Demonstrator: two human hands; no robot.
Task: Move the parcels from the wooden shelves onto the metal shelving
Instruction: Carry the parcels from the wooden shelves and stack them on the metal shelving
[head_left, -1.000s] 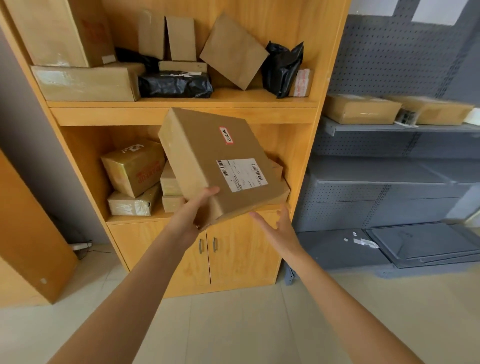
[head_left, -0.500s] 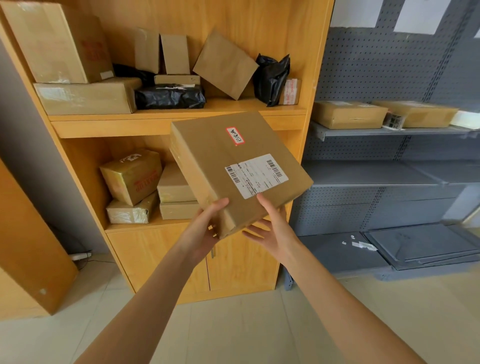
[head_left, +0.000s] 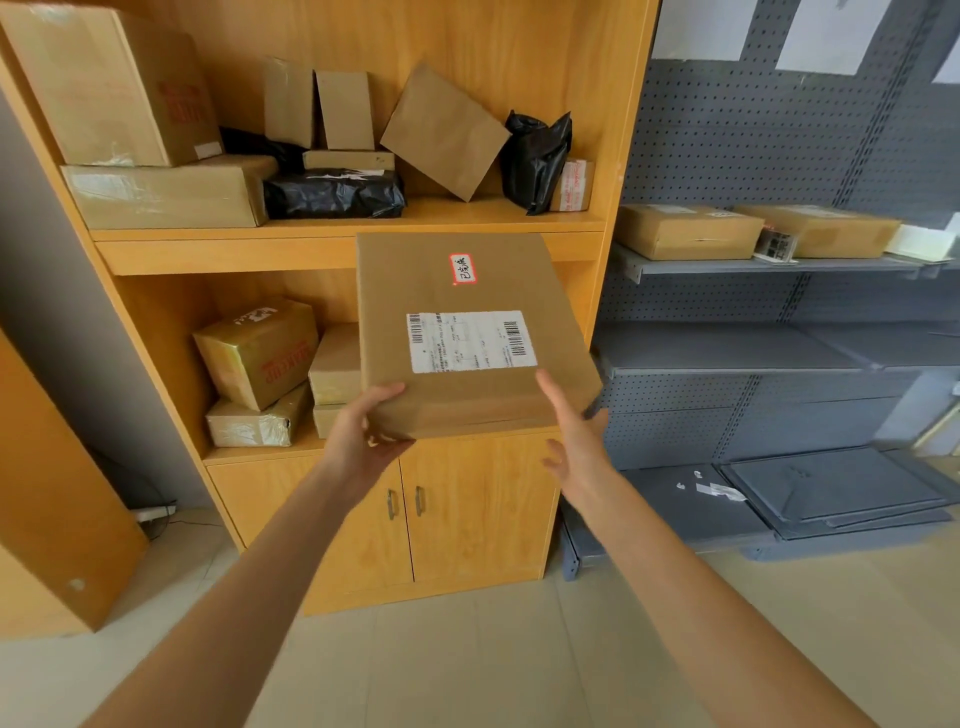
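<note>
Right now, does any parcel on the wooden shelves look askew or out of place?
Yes. On the upper wooden shelf, a flat brown cardboard parcel stands tilted on one corner. On the lower shelf, a glossy taped box sits crooked on a flatter taped parcel.

Brown cardboard parcel (head_left: 467, 332): white barcode label (head_left: 470, 341), small red-bordered sticker (head_left: 462, 268). Wooden shelves (head_left: 358, 244) orange-yellow. Metal shelving (head_left: 753, 348) grey, dotted perforated back panel. Black plastic bag (head_left: 332, 193). Floor (head_left: 467, 660) pale beige tile.
</note>
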